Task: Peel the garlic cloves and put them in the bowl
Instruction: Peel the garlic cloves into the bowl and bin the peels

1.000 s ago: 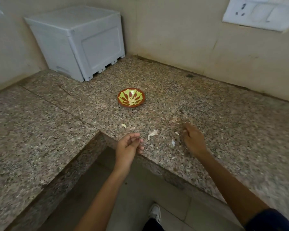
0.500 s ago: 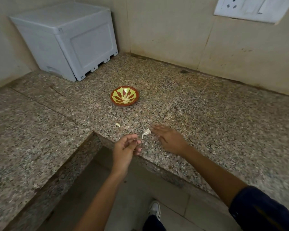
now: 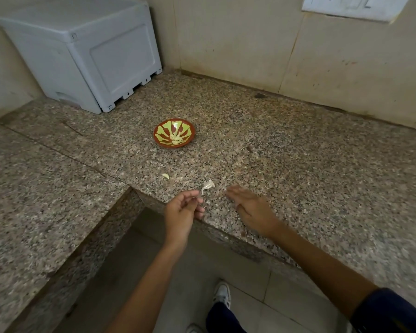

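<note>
- No brand, label or legible writing shows on the grey plastic box or the wall switch plate.
- On a speckled granite worktop, a red-and-green patterned bowl holds pale peeled garlic cloves, well beyond both hands.
- The left hand hovers at the worktop's edge, fingers curled loosely inward; whether it grips anything cannot be told.
- The right hand lies flat, fingers extended, holding nothing.
- A scrap of garlic skin lies between the hands; another piece of garlic lies nearer the bowl.
</note>
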